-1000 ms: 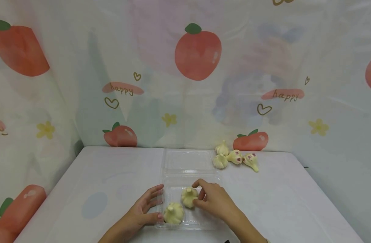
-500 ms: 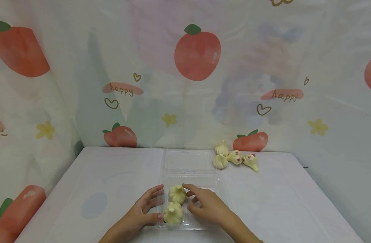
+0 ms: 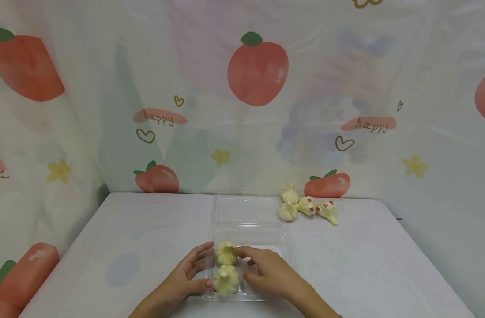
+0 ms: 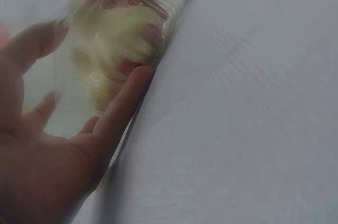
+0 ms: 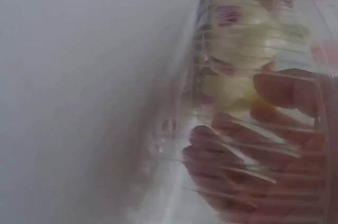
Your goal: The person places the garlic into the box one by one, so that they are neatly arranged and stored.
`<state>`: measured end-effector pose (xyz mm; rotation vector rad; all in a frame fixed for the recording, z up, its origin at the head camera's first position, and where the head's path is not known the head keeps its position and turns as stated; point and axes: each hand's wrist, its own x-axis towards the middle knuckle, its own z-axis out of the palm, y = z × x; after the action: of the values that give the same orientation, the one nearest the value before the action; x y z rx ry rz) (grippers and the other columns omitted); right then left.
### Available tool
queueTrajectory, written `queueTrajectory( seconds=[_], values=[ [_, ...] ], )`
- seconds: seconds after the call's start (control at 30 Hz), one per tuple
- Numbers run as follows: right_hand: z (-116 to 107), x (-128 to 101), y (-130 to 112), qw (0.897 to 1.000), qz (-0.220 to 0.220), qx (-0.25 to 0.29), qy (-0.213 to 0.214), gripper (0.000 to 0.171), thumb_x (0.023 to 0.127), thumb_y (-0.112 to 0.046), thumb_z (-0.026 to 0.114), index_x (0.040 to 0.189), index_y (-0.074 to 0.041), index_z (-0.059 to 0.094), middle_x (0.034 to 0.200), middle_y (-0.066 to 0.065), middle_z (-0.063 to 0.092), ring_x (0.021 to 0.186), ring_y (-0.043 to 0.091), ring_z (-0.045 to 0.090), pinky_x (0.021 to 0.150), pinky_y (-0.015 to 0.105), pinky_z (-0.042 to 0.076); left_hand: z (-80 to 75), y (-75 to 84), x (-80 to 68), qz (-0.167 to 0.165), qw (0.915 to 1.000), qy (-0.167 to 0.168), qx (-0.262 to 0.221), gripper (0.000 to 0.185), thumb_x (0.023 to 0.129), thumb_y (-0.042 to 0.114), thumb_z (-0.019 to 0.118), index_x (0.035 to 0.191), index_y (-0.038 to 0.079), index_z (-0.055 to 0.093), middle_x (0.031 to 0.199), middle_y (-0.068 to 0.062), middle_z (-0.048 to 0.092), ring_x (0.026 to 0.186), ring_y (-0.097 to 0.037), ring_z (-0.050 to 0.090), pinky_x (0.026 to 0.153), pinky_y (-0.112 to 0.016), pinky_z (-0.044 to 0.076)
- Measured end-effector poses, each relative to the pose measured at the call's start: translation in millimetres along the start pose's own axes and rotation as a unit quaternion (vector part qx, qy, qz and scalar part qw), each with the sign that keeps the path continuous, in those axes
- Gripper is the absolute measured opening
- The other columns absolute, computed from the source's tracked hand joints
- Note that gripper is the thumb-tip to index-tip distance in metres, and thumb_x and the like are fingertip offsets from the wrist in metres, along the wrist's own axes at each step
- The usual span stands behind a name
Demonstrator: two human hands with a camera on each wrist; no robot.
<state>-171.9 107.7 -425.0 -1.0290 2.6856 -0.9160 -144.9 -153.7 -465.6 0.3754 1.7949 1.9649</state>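
Observation:
A clear plastic clamshell box (image 3: 268, 238) lies with its lid (image 3: 246, 210) folded back behind it. Two garlic bulbs sit along the left side of its base: a front one (image 3: 226, 279) and a rear one (image 3: 226, 253). My left hand (image 3: 186, 274) rests along the box's left wall, fingers spread and thumb by the front corner. Inside the base, my right hand (image 3: 270, 270) touches the right side of the rear bulb with its index finger. Through the ribbed wall, the right wrist view shows the right hand (image 5: 280, 155) beside garlic with purple patches (image 5: 248, 28).
Several loose garlic bulbs (image 3: 307, 206) are grouped at the back right of the white table (image 3: 365, 256), just right of the lid. A fruit-printed cloth (image 3: 258, 145) hangs behind the table and along both sides.
The rear garlic bulb has moved left inside the box, from the middle to the left wall behind the front bulb. My right hand has followed it left, its pinch loosened. My left hand stays put.

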Motion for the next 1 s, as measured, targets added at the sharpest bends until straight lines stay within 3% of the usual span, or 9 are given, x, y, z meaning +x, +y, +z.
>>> queueTrajectory(
  seconds=[0.27, 0.5, 0.77, 1.0],
  values=[
    [-30, -4, 0, 0.999, 0.027, -0.022, 0.03, 0.053, 0.086, -0.027, 0.063, 0.134, -0.034, 0.041, 0.125, -0.01, 0.054, 0.101, 0.017, 0.059, 0.072, 0.03, 0.049, 0.3, 0.4, 2.0, -0.009, 0.9998, 0.005, -0.018, 0.075, 0.085, 0.014, 0.066, 0.144, 0.028, 0.023, 0.149, -0.01, 0.016, 0.133, -0.037, 0.021, 0.088, -0.044, 0.044],
    [-61, -13, 9, 0.993, 0.053, -0.051, 0.09, 0.053, 0.084, -0.027, 0.067, 0.131, -0.035, 0.044, 0.123, -0.017, 0.053, 0.103, 0.008, 0.057, 0.077, 0.031, 0.049, -0.8, 1.0, 0.8, -0.006, 0.9993, -0.005, -0.036, 0.075, 0.085, 0.01, 0.065, 0.145, 0.027, 0.022, 0.15, -0.01, 0.014, 0.134, -0.036, 0.019, 0.086, -0.043, 0.045],
    [-78, -19, 37, 0.984, 0.031, -0.099, 0.143, 0.052, 0.079, -0.024, 0.072, 0.127, -0.025, 0.052, 0.121, -0.011, 0.055, 0.102, 0.011, 0.056, 0.074, 0.029, 0.049, -2.3, -0.5, -0.2, -0.006, 0.9991, -0.009, -0.042, 0.074, 0.087, 0.009, 0.063, 0.145, 0.028, 0.021, 0.15, -0.01, 0.012, 0.134, -0.037, 0.017, 0.084, -0.045, 0.046],
    [-88, -22, 62, 0.977, 0.024, -0.121, 0.174, 0.053, 0.077, -0.023, 0.073, 0.126, -0.019, 0.053, 0.121, -0.006, 0.056, 0.103, 0.015, 0.055, 0.074, 0.035, 0.05, -1.3, -1.4, 0.3, -0.007, 0.9992, -0.009, -0.038, 0.071, 0.086, 0.01, 0.064, 0.142, 0.033, 0.026, 0.15, -0.01, 0.013, 0.134, -0.037, 0.018, 0.085, -0.044, 0.045]
  ],
)
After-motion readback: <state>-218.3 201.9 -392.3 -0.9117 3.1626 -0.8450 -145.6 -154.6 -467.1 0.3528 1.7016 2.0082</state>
